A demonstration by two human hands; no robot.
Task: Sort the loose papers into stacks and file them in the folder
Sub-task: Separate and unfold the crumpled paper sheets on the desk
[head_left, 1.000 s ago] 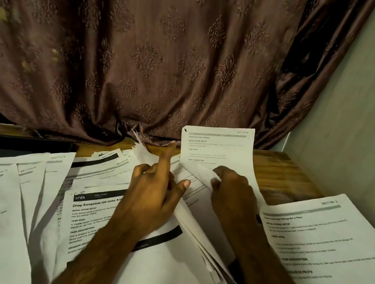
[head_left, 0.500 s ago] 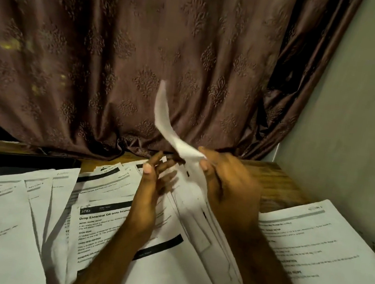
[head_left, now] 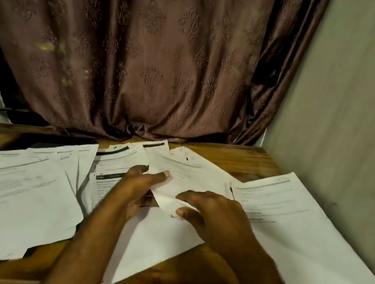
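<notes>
On the worktop [head_left: 240,160] I see a left stack [head_left: 12,192], then the middle papers [head_left: 167,227] where my hands work. My left hand [head_left: 141,191] pinches a sheet [head_left: 185,178]; my right hand [head_left: 209,212] curls on its lower fold. I judge it light, limp, easily creased: best taken by edges. Another stack [head_left: 302,235] lies right.

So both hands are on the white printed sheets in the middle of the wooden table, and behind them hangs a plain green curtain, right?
Not quite. The head view shows the curtain is brown with an embossed pattern, not plain green. The rest holds: the left hand and right hand are on the white printed sheets in the middle of the wooden table.
</notes>
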